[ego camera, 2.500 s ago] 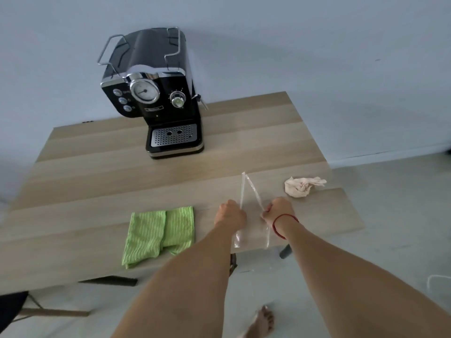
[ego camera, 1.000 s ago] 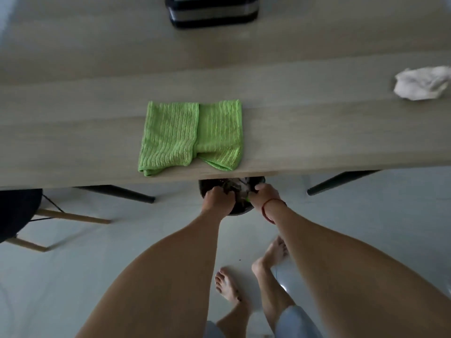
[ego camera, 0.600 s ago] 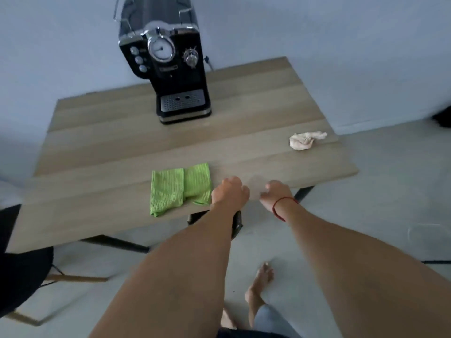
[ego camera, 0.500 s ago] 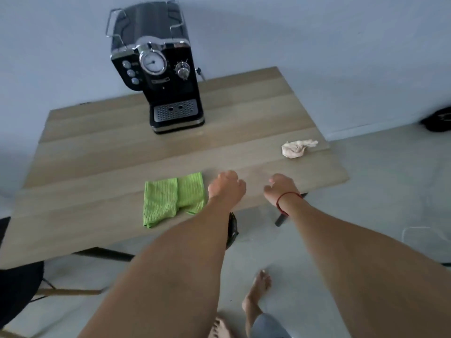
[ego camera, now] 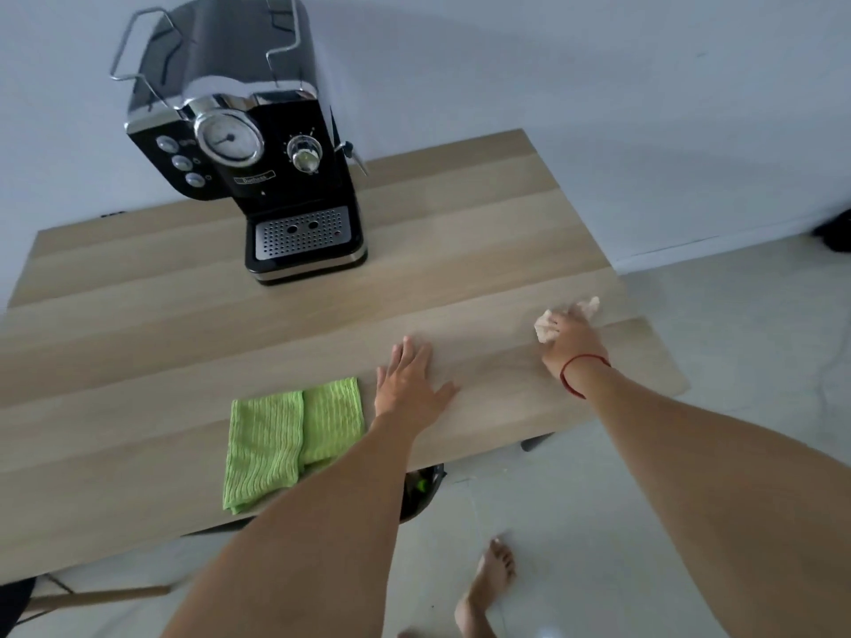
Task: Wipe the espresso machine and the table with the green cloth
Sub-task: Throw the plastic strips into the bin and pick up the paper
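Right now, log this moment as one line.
left hand: flat on table | right hand: on crumpled tissue | green cloth: untouched

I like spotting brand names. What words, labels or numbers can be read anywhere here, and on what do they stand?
Small nameplate on the front of the espresso machine, below its round gauge: lettering there, too blurred to read.
Gauge face: no legible numbers.
Three round buttons: tiny icons beside them, too small to read.
Green cloth, table: no text.
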